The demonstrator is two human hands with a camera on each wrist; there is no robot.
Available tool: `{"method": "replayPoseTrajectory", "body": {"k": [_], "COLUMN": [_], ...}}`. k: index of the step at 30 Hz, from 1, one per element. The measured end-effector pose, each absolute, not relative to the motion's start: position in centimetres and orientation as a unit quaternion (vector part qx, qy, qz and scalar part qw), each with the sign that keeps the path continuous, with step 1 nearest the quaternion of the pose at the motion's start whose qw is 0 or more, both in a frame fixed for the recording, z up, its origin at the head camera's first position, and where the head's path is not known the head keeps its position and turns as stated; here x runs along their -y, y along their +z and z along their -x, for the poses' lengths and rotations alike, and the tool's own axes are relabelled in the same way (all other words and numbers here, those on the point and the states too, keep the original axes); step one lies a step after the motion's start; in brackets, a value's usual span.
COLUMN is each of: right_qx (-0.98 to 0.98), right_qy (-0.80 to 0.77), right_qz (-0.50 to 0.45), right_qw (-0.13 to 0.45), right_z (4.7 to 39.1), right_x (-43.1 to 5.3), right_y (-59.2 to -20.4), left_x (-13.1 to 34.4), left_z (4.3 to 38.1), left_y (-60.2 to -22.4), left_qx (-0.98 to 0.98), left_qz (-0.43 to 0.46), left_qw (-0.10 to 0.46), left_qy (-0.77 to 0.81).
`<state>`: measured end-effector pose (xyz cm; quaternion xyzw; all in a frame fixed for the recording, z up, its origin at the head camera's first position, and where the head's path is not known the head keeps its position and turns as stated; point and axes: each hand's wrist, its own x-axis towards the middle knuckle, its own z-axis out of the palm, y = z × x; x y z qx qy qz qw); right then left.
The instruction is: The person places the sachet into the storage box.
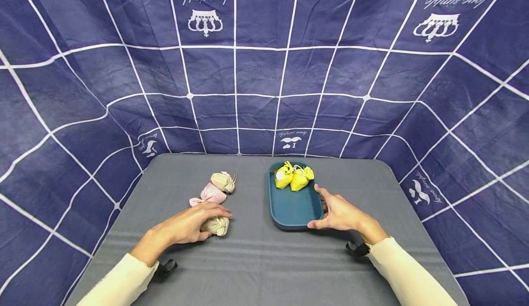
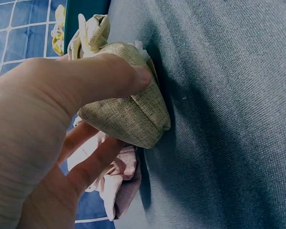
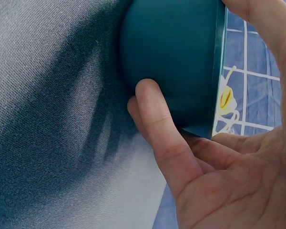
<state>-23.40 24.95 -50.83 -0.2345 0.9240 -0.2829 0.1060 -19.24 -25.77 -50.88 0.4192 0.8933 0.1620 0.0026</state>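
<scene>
1. The plump beige woven-cloth drawstring pouch [image 1: 220, 225] is on the grey cloth-covered table [image 1: 244, 269], with the shiny-looking pink cloth pouch [image 1: 213, 194] just off its 12 o'clock and the teal rounded-rectangle tray [image 1: 291, 209] out near its 3.
2. Left hand [image 1: 191, 223] has the beige one pinched, fingers only part-curled: thumb on one side, fingertips on the other.
3. My guess: light, squishy, kinda beanbag-ish. The weave looks matte, so decent grip, and I doubt it'd break.
4. I'd grab the fat belly from 8 to 12 o'clock, not the tied neck around 3; that bit looks floppy.
5. Right hand [image 1: 340, 214] is fairly wide, cupping the tray's 4 o'clock corner between thumb and fingers. Tray's probably stiff, smooth plastic, so hold the wall or it might skate.
</scene>
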Motion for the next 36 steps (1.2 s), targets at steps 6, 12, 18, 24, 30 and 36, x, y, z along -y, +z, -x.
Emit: {"method": "replayPoseTrajectory", "body": {"k": [6,12,18,24,30,36], "right_qx": [-0.924,-0.924,-0.926,-0.925,-0.922,-0.923], "right_qy": [-0.282,-0.283,-0.279,-0.28,-0.287,-0.283], "right_qz": [0.233,0.232,0.234,0.236,0.236,0.235], "right_qw": [0.107,0.11,0.104,0.105,0.107,0.108], "right_z": [23.3,23.4,23.4,23.4,23.5,23.5], "right_x": [-24.9,-25.0,-24.9,-24.9,-24.9,-24.9], "right_y": [-50.8,-50.9,-50.8,-50.7,-50.7,-50.7], "left_x": [25.7,25.4,25.0,24.7,24.5,24.2], "left_z": [19.2,19.2,19.1,19.3,19.6,19.8], "left_y": [-51.1,-50.9,-50.9,-50.9,-51.2,-51.5], "left_qx": [-0.887,-0.894,-0.905,-0.909,-0.91,-0.911], "left_qz": [-0.431,-0.415,-0.394,-0.387,-0.381,-0.377], "left_qw": [-0.024,-0.013,-0.013,-0.029,-0.047,-0.061], "left_qy": [0.164,0.166,0.161,0.154,0.155,0.155]}}
